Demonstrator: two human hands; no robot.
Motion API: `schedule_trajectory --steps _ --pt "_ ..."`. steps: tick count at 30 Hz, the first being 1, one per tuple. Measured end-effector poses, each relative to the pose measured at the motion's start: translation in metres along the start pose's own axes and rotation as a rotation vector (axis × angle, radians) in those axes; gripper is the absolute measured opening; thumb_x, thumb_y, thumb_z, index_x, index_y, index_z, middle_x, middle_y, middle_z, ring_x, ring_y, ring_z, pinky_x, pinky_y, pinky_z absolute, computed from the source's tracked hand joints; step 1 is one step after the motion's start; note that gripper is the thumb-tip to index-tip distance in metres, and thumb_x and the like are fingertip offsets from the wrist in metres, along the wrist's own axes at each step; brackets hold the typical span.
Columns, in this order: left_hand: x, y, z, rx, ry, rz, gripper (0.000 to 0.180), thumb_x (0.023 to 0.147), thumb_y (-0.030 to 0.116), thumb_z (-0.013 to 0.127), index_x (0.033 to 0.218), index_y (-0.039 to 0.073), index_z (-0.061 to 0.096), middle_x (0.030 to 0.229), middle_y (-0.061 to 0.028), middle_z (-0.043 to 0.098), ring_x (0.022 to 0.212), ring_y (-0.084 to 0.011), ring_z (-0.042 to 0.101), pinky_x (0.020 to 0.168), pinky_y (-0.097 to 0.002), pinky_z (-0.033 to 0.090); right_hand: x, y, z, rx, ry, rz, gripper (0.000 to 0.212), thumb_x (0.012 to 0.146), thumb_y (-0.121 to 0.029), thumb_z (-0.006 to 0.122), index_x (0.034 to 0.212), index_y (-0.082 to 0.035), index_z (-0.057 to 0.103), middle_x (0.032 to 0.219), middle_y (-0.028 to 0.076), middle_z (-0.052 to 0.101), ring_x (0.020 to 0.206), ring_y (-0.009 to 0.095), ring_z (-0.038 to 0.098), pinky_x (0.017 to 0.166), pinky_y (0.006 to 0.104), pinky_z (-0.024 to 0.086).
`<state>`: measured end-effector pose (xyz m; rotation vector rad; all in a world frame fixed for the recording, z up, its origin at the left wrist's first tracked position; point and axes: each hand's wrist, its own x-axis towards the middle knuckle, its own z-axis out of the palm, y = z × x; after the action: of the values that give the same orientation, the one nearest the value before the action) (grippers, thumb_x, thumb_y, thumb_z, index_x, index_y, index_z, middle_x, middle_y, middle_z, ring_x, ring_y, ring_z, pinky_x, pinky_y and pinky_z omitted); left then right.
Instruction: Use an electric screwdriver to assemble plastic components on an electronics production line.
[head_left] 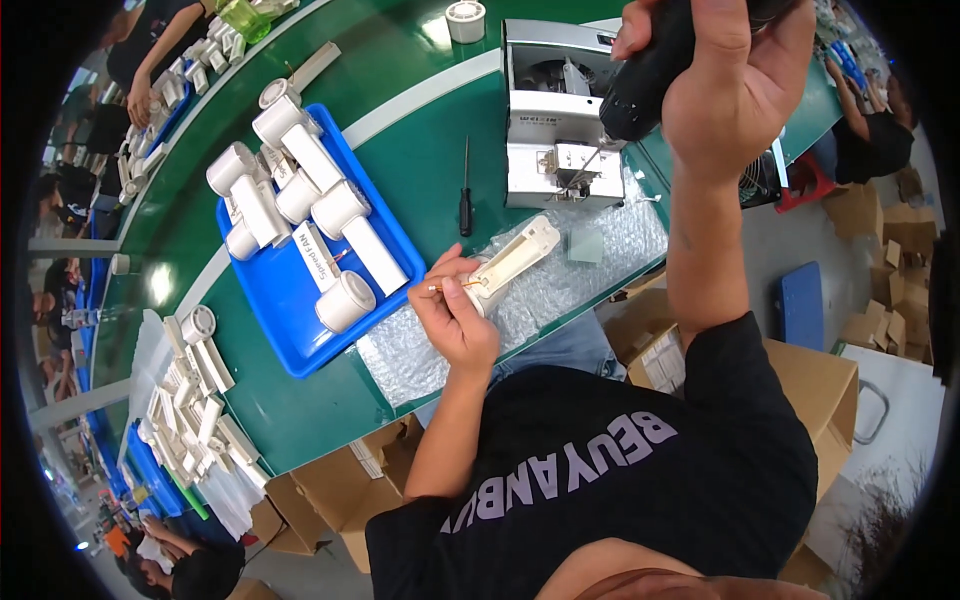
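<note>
My left hand (465, 328) is closed around a white handheld fan (519, 258). The open hollow of its handle faces up, and a thin wire shows beside my fingers. My right hand (728, 112) grips a black power screwdriver (640, 95), raised at the upper right. Its tip end points down at the metal mechanism on the front of a silver box-shaped machine, likely a screw feeder (555, 125). Whether the tip touches the mechanism I cannot tell. A black hand screwdriver (466, 195) lies on the green mat, left of the machine.
A blue tray (290, 345) holds several white fans (345, 300). Bubble wrap (400, 350) covers the table's near edge. White plastic parts (195, 415) are piled at the far left. A round white part (465, 20) stands at the back. Cardboard boxes (815, 395) flank me; other people work nearby.
</note>
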<state>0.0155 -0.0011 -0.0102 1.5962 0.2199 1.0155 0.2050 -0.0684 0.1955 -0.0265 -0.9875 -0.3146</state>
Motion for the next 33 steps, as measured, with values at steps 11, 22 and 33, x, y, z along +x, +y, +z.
schedule_trajectory --steps 11,22,33 --pt "-0.003 -0.003 0.001 -0.037 0.028 -0.032 0.011 0.102 0.012 0.036 0.099 0.001 0.036 0.093 -0.0187 0.065 0.089 -0.0282 0.064 0.092 -0.0456 0.050 -0.006 -0.087 0.003 -0.222 -0.087 0.760 0.065 0.092 -0.051 0.054 0.135 -0.005 0.035 0.107 0.015 0.046 0.075 0.015 0.050 0.063 0.0288 0.043" --pt "-0.004 0.003 -0.001 -0.043 0.028 -0.066 0.014 0.103 0.013 0.036 0.097 0.001 0.037 0.091 -0.0192 0.065 0.083 -0.0249 0.064 0.090 -0.0431 0.051 -0.021 -0.058 0.016 -0.049 -0.180 0.849 0.071 0.088 -0.057 0.057 0.129 -0.003 0.037 0.105 0.013 0.045 0.076 0.015 0.051 0.065 0.0285 0.043" --pt "-0.003 0.001 -0.001 -0.042 0.063 -0.049 0.010 0.102 0.010 0.035 0.098 0.001 0.037 0.090 -0.0185 0.065 0.077 -0.0232 0.064 0.088 -0.0425 0.052 -0.032 -0.037 0.019 0.054 -0.266 0.951 0.072 0.086 -0.062 0.056 0.121 0.000 0.041 0.099 0.010 0.046 0.076 0.015 0.051 0.067 0.0284 0.044"
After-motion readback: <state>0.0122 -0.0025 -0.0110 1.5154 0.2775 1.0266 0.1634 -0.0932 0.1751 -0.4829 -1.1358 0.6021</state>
